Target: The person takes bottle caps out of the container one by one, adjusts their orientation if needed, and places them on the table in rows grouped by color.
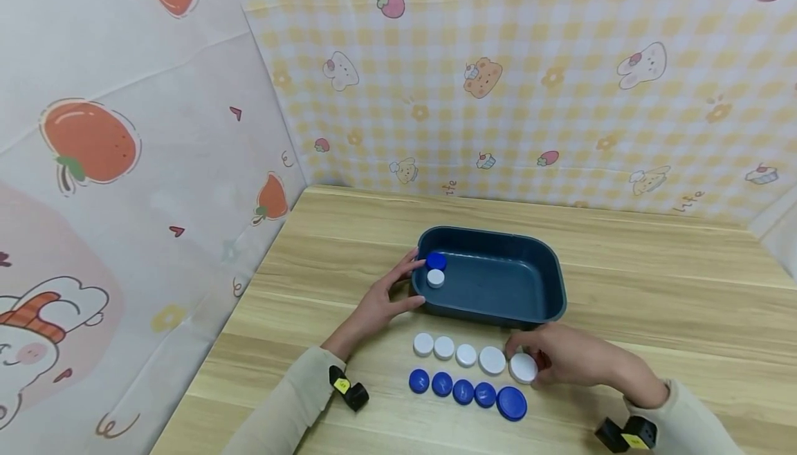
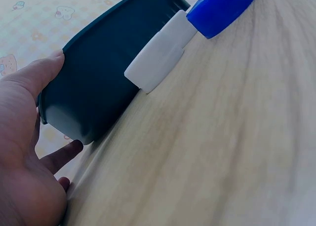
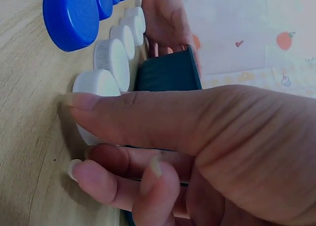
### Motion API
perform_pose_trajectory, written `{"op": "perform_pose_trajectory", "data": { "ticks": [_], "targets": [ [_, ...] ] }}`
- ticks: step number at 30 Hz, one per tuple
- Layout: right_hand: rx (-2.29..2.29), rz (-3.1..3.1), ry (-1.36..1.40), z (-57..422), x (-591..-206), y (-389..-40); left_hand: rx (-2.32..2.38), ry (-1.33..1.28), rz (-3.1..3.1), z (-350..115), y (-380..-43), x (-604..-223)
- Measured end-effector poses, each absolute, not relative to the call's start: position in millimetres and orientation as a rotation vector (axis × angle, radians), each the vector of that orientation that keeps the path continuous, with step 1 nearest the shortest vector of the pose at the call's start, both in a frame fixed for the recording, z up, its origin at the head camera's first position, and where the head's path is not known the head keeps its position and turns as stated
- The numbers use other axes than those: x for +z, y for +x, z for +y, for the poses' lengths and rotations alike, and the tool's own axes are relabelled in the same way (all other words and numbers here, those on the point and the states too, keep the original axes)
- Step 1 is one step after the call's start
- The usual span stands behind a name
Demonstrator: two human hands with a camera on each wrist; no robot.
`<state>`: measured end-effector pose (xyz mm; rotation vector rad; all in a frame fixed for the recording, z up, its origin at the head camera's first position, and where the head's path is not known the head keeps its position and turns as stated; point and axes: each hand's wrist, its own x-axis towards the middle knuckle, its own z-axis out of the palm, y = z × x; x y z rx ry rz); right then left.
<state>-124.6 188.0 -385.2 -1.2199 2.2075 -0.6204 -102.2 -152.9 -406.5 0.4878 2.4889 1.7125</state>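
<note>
My right hand [image 1: 569, 355] has thumb and forefinger around the sides of the rightmost white bottle cap [image 1: 523, 368], which lies at the end of a row of white caps [image 1: 465, 355]. In the right wrist view the thumb [image 3: 133, 115] covers part of that white cap [image 3: 94, 83]. My left hand [image 1: 376, 303] holds the left end of a dark teal plastic basin [image 1: 498, 318], its thumb at the near corner and a fingertip over the rim. Inside the basin, at its left end, sit a blue cap [image 1: 436, 261] and a white cap [image 1: 436, 278].
Nearer than the white row lies a row of blue caps [image 1: 463, 391], the largest blue cap [image 1: 512, 403] at its right end. Everything stands on a wood-grain table [image 1: 672, 282]. Printed cloth [image 1: 529, 116] hangs behind the table and along its left side.
</note>
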Motion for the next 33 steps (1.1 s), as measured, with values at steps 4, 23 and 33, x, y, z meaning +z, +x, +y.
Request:
{"op": "perform_pose_trajectory", "data": {
  "ticks": [4,23,33],
  "targets": [
    [-0.607,2.218,-1.196,187.3,-386.5,-124.2,1.72,0.49,2.478,-153.0,-103.0,-407.6],
    [-0.605,2.247,-1.177,182.8,-390.1,-121.9,1.726,0.494,2.482,-152.2,-103.1,-407.8],
    [-0.678,2.176,-1.158,189.9,-371.6,-119.2,1.724,0.466,2.487,-153.9,-108.4,-420.5]
  ]
}}
